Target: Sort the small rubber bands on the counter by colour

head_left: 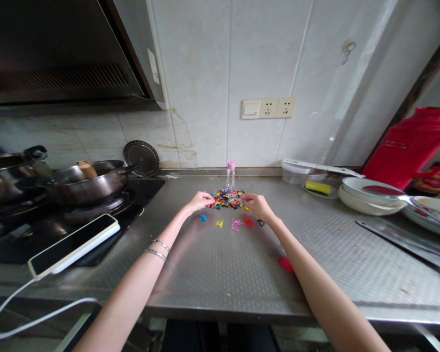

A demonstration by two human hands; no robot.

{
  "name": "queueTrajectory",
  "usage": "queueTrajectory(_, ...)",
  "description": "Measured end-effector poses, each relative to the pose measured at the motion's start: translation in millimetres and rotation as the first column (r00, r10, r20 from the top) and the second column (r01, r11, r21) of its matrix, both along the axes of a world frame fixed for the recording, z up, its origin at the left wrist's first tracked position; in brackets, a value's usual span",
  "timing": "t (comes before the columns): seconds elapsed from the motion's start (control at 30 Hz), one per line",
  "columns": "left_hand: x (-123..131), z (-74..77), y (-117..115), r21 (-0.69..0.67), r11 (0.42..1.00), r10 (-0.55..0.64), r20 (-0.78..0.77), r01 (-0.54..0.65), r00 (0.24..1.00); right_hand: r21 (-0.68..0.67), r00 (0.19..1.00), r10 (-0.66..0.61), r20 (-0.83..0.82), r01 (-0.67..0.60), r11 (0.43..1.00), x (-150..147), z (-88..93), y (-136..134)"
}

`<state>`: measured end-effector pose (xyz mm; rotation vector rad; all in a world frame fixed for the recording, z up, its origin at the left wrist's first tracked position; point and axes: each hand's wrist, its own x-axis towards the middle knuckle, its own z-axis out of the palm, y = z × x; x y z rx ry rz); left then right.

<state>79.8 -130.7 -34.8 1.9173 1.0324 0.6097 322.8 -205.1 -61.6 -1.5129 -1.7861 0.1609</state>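
A loose pile of small rubber bands (pixel 228 197) in many colours lies on the steel counter. At its left edge is my left hand (pixel 200 201), thumb and fingers pinched together. My right hand (pixel 257 205) pinches at the pile's right edge. Whatever sits between the fingertips of either hand is too small to make out. In front of the pile lie little sorted groups: blue bands (pixel 203 218), yellow bands (pixel 219 223), pink bands (pixel 236 225), red bands (pixel 248 221) and black bands (pixel 260 223). Behind it stands a clear bottle (pixel 231 178) with a pink cap.
Left, a phone (pixel 73 244) on a cable rests by the stove, where a pan (pixel 84 186) stands. To the right are stacked bowls (pixel 370 208), a cleaver-like blade (pixel 403 242), a yellow sponge (pixel 318 187) and a red thermos (pixel 412 149). A red object (pixel 286 264) lies beside my right forearm.
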Motion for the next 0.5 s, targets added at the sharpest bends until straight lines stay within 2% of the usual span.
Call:
queueTrajectory(0.17,4,-1.3,-2,0.015,1.0,0.012,0.019,-0.012,1.0,0.018,0.993,0.006,-0.116,-0.004,1.0,-4,-0.1,1)
queueTrajectory(0.5,5,-6.4,1,0.008,1.0,0.001,0.043,-0.001,0.999,-0.041,0.995,-0.023,-0.094,0.02,0.999,1,-11.1,8)
